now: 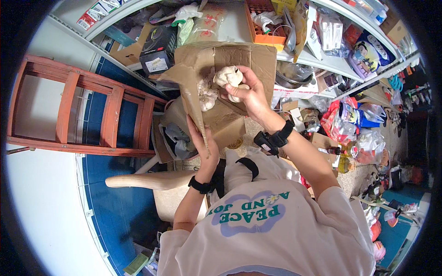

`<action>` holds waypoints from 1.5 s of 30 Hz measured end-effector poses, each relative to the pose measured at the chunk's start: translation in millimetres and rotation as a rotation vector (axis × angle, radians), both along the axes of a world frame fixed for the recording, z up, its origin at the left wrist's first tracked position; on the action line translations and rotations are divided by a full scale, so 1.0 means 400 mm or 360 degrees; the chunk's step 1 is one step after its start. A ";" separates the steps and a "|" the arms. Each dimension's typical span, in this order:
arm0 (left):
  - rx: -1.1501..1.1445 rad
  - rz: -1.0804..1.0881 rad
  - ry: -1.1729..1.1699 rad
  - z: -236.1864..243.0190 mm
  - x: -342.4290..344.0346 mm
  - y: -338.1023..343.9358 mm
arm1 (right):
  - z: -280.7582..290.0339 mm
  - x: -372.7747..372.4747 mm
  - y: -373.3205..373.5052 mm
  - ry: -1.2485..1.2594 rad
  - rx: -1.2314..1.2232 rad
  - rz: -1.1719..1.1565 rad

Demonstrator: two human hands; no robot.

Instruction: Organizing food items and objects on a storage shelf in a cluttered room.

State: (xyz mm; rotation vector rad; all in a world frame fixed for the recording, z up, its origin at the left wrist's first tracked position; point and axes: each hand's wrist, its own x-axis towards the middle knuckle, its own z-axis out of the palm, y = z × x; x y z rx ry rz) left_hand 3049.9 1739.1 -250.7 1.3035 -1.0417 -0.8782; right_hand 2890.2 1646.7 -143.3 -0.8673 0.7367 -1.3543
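My right hand (pixel 254 95) is closed around garlic bulbs, lifted over an open cardboard box (pixel 225 131). One whole bulb (pixel 227 76) shows at the fingertips, with a dark spot at its right edge. Another pale piece of garlic sits lower against the palm, partly covered by the thumb. Inside the box, more garlic bulbs (pixel 207 100) lie by the left wall. My left hand (pixel 206 148) grips the near left side of the box, its flap between thumb and fingers. Some fingertips are hidden by the cardboard.
Behind the box runs a cluttered shelf (pixel 232 27) with a black box (pixel 159 50) and an orange carton (pixel 262 27). At left leans a red wooden ladder (pixel 69 108). A beige chair (pixel 152 180) stands beside my left forearm. Bags and bottles (pixel 344 162) crowd the floor at right.
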 end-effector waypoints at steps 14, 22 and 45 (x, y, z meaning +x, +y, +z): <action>-0.0120 0.0007 -0.0311 0.107 -0.061 -0.005 | -0.033 -0.046 -0.025 0.0525 -0.0011 0.0283; -0.0197 -0.0020 -0.0410 0.093 -0.049 0.005 | -0.077 -0.045 -0.037 0.1301 -0.0465 0.0539; -0.0152 -0.0225 -0.0374 0.124 -0.079 0.039 | -0.037 -0.027 -0.078 0.1451 0.0275 0.1521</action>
